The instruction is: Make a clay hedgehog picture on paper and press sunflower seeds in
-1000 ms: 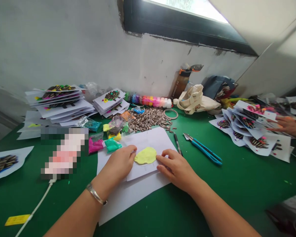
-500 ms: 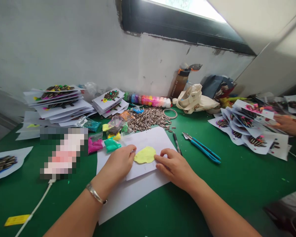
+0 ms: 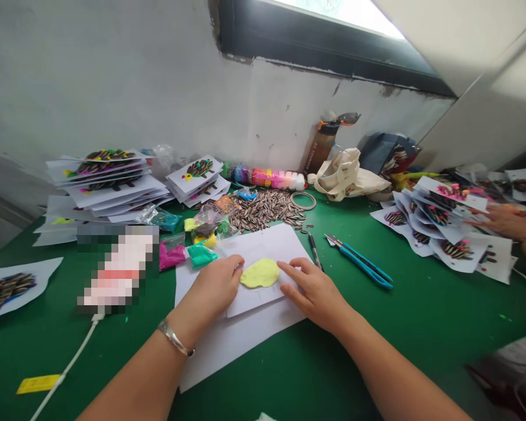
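Note:
A flat, rounded piece of pale yellow modelling clay (image 3: 260, 273) lies on a white sheet (image 3: 280, 242), above a second white sheet (image 3: 219, 354). My left hand (image 3: 217, 285) rests on the paper at the clay's left edge, fingers bent and partly hidden, with thumb and index tips slightly apart. At the right edge, my right hand (image 3: 313, 292) has its fingers apart, the index tip at the clay and the thumb lower over the sheet. Faint drawn lines show just below the clay.
Bagged green clay (image 3: 201, 255) and magenta clay (image 3: 172, 252) sit left of the sheets. Beyond lie sunflower seeds (image 3: 267, 209). A pen (image 3: 314, 250) and a blue-handled cutter (image 3: 363, 263) are at right. Picture stacks (image 3: 109, 196) stand left; another person's hand (image 3: 504, 221) is far right.
The index finger and thumb of my right hand have shifted slightly at the clay's right edge. My left hand stays beside the clay. The whole view has moved a little.

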Demonstrator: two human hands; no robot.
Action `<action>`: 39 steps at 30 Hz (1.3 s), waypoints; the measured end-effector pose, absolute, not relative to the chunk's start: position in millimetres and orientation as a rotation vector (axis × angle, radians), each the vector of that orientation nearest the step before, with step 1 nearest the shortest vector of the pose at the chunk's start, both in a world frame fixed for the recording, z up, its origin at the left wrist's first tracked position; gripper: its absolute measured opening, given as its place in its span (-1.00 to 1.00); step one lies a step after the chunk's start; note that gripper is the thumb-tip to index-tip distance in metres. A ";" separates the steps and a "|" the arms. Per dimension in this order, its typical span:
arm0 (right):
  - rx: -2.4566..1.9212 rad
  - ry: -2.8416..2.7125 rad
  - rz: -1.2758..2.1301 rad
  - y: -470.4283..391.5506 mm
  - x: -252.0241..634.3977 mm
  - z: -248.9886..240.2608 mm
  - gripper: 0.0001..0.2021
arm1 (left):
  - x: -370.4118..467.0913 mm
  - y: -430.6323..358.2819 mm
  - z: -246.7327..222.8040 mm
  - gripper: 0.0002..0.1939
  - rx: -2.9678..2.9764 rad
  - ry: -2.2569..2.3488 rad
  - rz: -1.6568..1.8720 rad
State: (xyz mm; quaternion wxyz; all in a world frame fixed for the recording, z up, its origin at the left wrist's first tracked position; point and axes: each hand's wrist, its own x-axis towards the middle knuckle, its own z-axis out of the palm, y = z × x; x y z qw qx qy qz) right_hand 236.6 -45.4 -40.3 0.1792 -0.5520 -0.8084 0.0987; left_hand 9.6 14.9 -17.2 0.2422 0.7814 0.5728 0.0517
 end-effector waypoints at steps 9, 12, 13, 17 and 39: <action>-1.591 -2.459 0.061 -27.7 209.5 -34.4 -0.60 | 10.1 12.0 -16.1 -0.74 2.153 1.534 0.180; -1.610 -2.506 0.062 -24.1 203.6 -34.3 -0.62 | 9.2 11.7 -17.7 -0.76 2.161 1.531 0.180; -1.620 -2.509 0.060 -23.3 202.5 -34.4 -0.63 | 8.8 11.6 -18.8 -0.77 2.163 1.530 0.189; -1.638 -2.486 0.067 -19.7 203.4 -37.2 -0.65 | 7.7 11.3 -24.2 -0.77 2.164 1.529 0.216; -1.672 -2.480 0.041 -25.8 195.5 -37.0 -0.57 | 7.5 11.2 -23.4 -0.75 2.165 1.514 0.220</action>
